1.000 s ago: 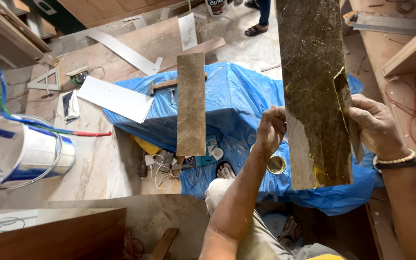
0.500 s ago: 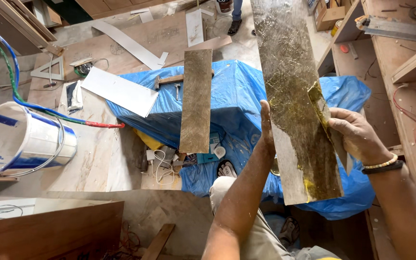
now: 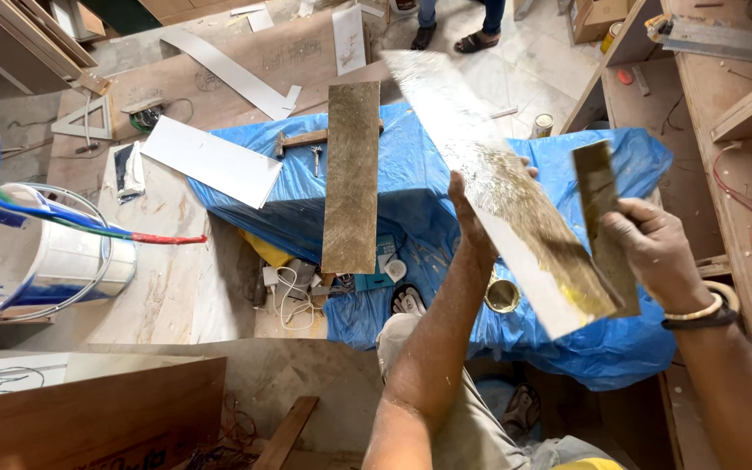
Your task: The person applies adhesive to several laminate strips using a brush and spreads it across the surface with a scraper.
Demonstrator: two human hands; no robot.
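Overhead, a long glossy strip [image 3: 502, 187], smeared yellowish-brown at its near end, slants across the view, its far end blurred. It rests against the left hand [image 3: 467, 209], raised behind it with fingers up; whether those fingers close on it I cannot tell. Just right of the strip, the right hand [image 3: 650, 248] grips a small brown scrap [image 3: 602, 213]. Below lie a blue tarp [image 3: 411, 183], a second brown strip [image 3: 350, 178] and a small tin [image 3: 502, 296].

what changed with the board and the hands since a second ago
The long board has tilted, its top now leaning left; the left hand still props it from behind. The right hand has come off its edge, holding the small strip apart from it. The other board on the blue sheet stayed put.
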